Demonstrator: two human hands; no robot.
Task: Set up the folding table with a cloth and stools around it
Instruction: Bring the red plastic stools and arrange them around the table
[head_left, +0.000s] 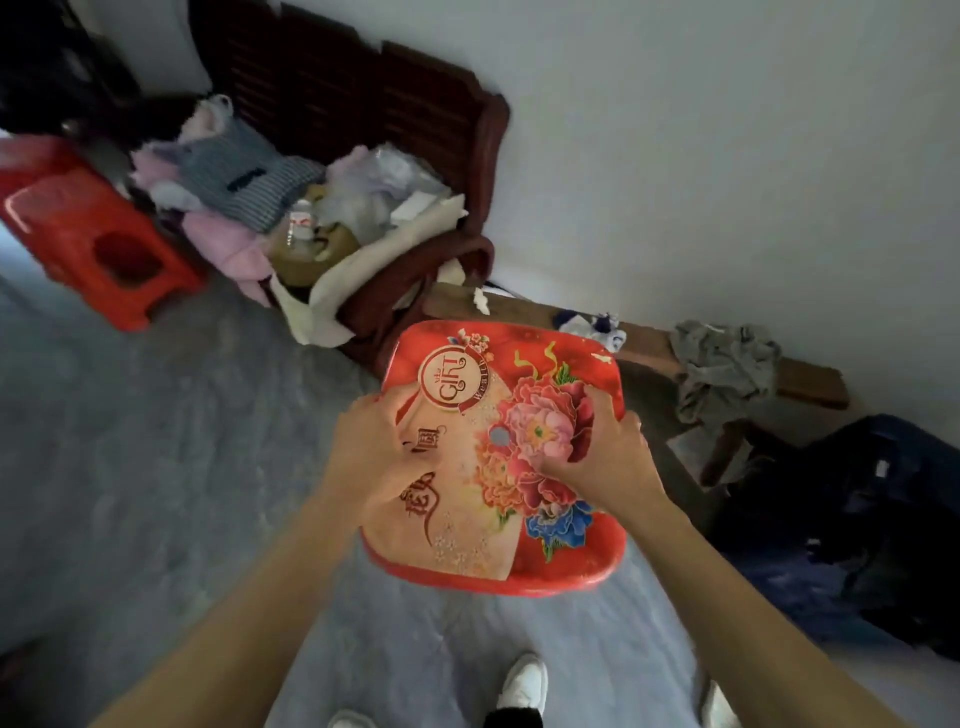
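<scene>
My left hand (376, 457) and right hand (597, 452) both lay on the printed seat of a red plastic stool (498, 457), fingers curled down against its top near the small centre hole; whether they hooked anything or merely pressed I could not tell from this angle. The left sat toward the seat's left edge, over the pale panel with dark lettering, the right over the pink flower toward the right edge. The stool was in front of me above the grey floor (156, 467), its legs hidden beneath the seat, so I could not say if it stood or hung in my hold. I judged it light and stiff, a moulded shell that would not flex, though the glossy sticker looked slick under the palms; the rolled rim on opposite edges seemed the surer place to take hold, thumbs above and fingers under. My white shoes (524, 686) showed at the bottom of the view. A second red stool (104, 244) stood well apart at the far left, just beside a dark wooden bench (395, 104) heaped with clothes (234, 176). A grey rag (722, 364) lay on a plank (810, 384) along the wall, and a dark bundle (857, 519) sat at the right. No folding table or cloth showed here.
</scene>
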